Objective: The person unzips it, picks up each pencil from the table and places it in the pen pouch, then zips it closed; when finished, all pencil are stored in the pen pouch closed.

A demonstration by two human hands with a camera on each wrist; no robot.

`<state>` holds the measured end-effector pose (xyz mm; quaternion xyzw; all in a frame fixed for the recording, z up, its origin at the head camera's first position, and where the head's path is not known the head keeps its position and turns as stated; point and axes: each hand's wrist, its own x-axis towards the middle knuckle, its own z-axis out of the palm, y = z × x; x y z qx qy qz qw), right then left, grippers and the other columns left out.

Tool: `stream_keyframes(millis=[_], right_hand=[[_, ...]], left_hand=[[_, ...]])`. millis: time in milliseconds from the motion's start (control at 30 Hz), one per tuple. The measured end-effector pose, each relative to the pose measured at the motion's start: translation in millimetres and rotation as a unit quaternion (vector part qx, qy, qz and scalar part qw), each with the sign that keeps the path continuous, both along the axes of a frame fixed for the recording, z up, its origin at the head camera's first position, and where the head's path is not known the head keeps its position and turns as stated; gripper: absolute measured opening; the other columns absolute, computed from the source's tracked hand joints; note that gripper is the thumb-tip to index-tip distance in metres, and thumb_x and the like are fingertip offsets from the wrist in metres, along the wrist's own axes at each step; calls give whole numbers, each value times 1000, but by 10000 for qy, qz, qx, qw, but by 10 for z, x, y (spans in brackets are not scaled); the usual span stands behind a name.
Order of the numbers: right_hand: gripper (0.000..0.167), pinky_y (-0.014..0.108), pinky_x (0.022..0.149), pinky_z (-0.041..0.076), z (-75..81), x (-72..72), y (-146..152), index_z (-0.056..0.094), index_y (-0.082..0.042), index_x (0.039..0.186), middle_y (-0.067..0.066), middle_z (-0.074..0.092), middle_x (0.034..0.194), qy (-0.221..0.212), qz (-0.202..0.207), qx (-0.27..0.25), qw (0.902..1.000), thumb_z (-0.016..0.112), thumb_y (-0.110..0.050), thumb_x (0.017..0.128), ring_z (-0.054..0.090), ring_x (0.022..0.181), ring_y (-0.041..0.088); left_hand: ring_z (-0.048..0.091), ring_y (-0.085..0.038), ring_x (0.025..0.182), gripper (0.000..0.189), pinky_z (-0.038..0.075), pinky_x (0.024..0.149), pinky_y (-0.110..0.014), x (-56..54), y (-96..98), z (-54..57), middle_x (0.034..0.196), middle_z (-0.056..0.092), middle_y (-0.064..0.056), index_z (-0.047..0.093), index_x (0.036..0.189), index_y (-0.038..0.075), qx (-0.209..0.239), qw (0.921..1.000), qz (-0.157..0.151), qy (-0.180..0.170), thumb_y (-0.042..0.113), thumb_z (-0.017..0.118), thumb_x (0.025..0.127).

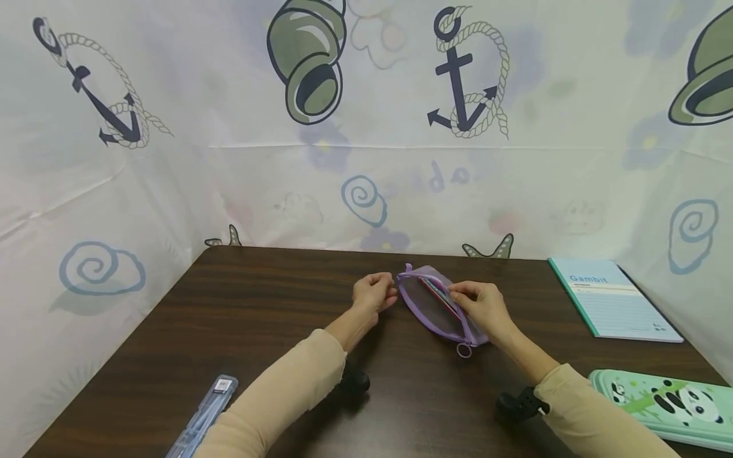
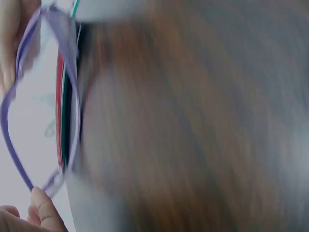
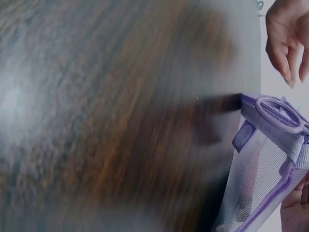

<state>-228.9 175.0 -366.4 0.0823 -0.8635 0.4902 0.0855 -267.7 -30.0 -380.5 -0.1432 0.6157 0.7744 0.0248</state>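
A purple mesh pencil pouch (image 1: 426, 315) lies unzipped in the middle of the table, its mouth spread wide. In the head view, my right hand (image 1: 481, 308) pinches the far rim of the mouth. My left hand (image 1: 373, 294) is at the pouch's left end, fingers loosely bent; in the right wrist view the left hand's (image 3: 287, 41) fingertips stand just apart from the pouch (image 3: 263, 169). Thin long items (image 2: 60, 111) with red and green edges show inside the mouth; their kind is unclear. The round zip pull (image 1: 464, 350) hangs at the near right end.
A light blue notebook (image 1: 621, 302) lies at the back right. Nearer on the right is a green panda pencil case (image 1: 670, 407), partly behind my right sleeve. A translucent blue case (image 1: 206, 413) lies at the front left beside my left sleeve. Printed cloth (image 1: 355, 152) hangs behind the table.
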Motion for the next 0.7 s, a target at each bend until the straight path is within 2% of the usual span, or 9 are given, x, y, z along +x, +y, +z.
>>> stream_keyframes(millis=[67,133,333,533,633,700], right_hand=[[15,14,57,46,-1,-2,19,70,5,99,19,70,93,203,99,209,9995,62,-2,89,52,69,3],[13,15,58,46,-4,-6,31,70,4,97,18,71,92,424,180,362,9983,63,-1,88,53,71,5],[11,15,59,47,-20,-18,53,71,3,93,16,70,90,767,467,546,9945,64,2,86,54,71,7],[10,16,60,47,-36,-18,73,71,3,92,16,70,92,903,644,642,9918,64,3,85,54,73,6],[10,15,60,48,-50,-20,87,71,4,92,18,69,92,957,844,581,9901,64,4,85,53,72,2],[9,15,59,47,-62,-22,90,71,5,91,19,69,92,969,942,552,9893,64,5,85,52,71,1]], left_hand=[[58,-7,64,20,57,61,-19,-41,-107,11,100,65,-13,61,110,0,-69,9999,35,-67,10,59,92],[58,-9,67,23,58,64,-20,-66,-184,13,104,64,-14,60,112,1,-187,9997,-59,-110,13,58,93],[62,-16,81,30,58,74,-26,-74,-256,-9,112,62,-16,58,115,0,-723,9957,-525,-239,21,59,94],[64,-27,102,57,57,79,-27,-74,-232,-34,125,57,-21,49,131,-3,-964,9863,-1196,-597,35,62,91],[64,-28,101,58,57,80,-27,-81,-199,-37,127,54,-22,48,131,-6,-860,9846,-1369,-664,31,64,90],[66,-24,92,51,57,80,-27,-86,-177,-34,123,56,-21,51,129,-7,-714,9858,-1351,-690,22,64,90]])
